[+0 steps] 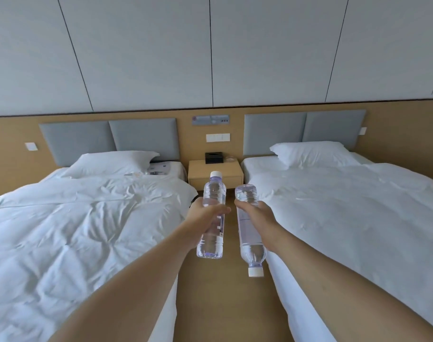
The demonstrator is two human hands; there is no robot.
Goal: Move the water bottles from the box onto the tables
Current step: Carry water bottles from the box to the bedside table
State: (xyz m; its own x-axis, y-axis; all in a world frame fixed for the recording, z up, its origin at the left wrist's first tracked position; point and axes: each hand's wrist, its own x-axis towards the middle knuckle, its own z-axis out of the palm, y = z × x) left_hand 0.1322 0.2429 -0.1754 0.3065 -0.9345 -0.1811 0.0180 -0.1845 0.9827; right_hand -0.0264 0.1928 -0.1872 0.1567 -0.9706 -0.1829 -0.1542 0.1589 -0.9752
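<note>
My left hand [203, 218] grips a clear water bottle [211, 243] around its middle, white cap pointing up and away. My right hand [256, 214] grips a second clear water bottle [251, 245] held upside down, its white cap at the bottom toward me. Both bottles hang in the air over the aisle between two beds. Straight ahead, beyond the bottles, a small wooden bedside table [215, 172] stands against the wall. No box is in view.
A white bed [75, 230] lies on the left and another white bed [358, 218] on the right, with a narrow wooden floor aisle [218, 304] between. A black tissue box [213, 157] and a glass object [230, 159] sit on the bedside table.
</note>
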